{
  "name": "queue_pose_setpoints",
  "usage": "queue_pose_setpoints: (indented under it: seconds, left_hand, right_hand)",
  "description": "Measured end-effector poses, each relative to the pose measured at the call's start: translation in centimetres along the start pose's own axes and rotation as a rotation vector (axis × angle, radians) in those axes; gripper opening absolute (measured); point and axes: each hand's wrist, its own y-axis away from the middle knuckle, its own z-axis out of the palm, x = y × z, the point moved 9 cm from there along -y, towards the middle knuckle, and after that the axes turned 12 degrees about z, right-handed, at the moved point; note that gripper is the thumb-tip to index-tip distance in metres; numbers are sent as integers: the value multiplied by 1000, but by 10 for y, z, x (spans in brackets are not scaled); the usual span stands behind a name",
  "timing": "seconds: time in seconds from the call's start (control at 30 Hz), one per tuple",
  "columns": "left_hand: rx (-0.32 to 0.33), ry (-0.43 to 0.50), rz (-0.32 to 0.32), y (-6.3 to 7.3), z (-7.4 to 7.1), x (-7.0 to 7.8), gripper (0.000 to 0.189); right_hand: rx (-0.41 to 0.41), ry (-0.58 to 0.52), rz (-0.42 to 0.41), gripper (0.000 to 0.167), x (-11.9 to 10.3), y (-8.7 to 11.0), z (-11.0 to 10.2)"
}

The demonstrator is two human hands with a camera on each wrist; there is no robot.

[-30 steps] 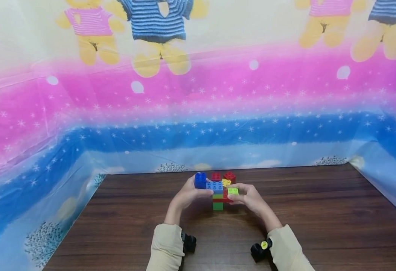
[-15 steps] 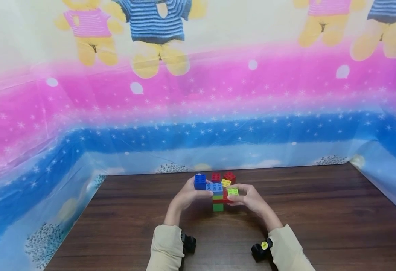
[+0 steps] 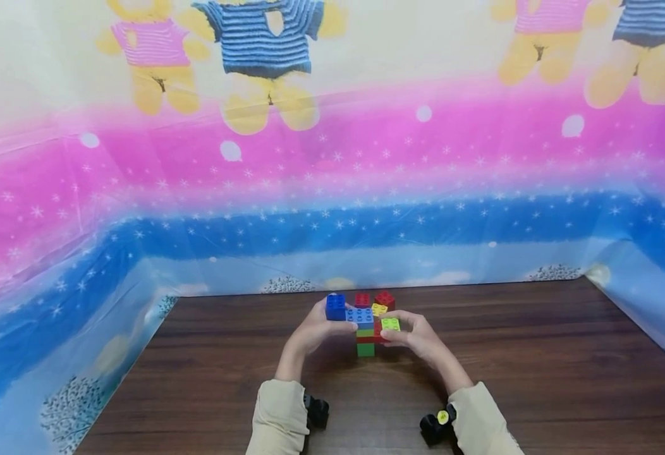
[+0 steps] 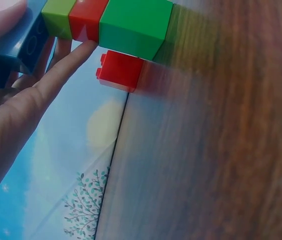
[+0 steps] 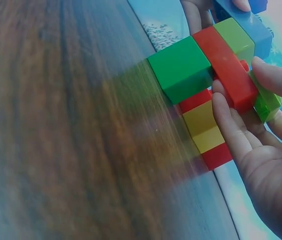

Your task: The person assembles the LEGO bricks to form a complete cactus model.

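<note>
A stack of toy building bricks stands on the table, with a green brick (image 3: pixel 365 349) at the bottom. Over it come a long red brick (image 5: pixel 228 70), a lime brick (image 5: pixel 234 37) and a light blue brick (image 3: pixel 361 318). A dark blue brick (image 3: pixel 335 307) tops the left end. My left hand (image 3: pixel 311 333) grips the light blue brick, thumb along its front; in the left wrist view one fingertip reaches the red brick. My right hand (image 3: pixel 422 335) pinches a second lime brick (image 3: pixel 390 323) at the red brick's right end, with other fingers below the red brick.
Behind the stack are a red brick (image 3: pixel 362 299), a yellow brick (image 3: pixel 379 309) and another red brick (image 3: pixel 385 298). The brown wooden table (image 3: pixel 224 392) ends at a patterned cloth backdrop (image 3: pixel 332 227). Dark wrist cameras sit at both cuffs.
My right hand and the lime brick it pinches have shifted very slightly toward the stack. The left hand keeps its grip on the light blue brick.
</note>
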Motion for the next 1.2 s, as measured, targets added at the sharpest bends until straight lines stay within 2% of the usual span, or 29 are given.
queue_pose_setpoints:
  seconds: [0.23, 0.53, 0.8, 0.97, 1.1, 1.2]
  left_hand:
    - [-2, 6, 13, 0, 0, 0, 55]
    - [4, -25, 13, -1, -1, 0, 54]
    - [7, -16, 7, -1, 0, 1, 57]
    - [-2, 6, 12, -3, 2, 0, 54]
    - [-3, 13, 5, -3, 2, 0, 53]
    - [3, 12, -2, -3, 0, 0, 56]
  right_hand:
    - [-19, -4, -1, 53, 2, -1, 2]
    - [3, -1, 15, 51, 2, -1, 1]
    - [154, 151, 48, 44, 6, -3, -12]
    - [157, 75, 33, 45, 9, -2, -16]
    - [234, 6, 49, 52, 13, -4, -25]
    - [289, -10, 67, 45, 17, -6, -31]
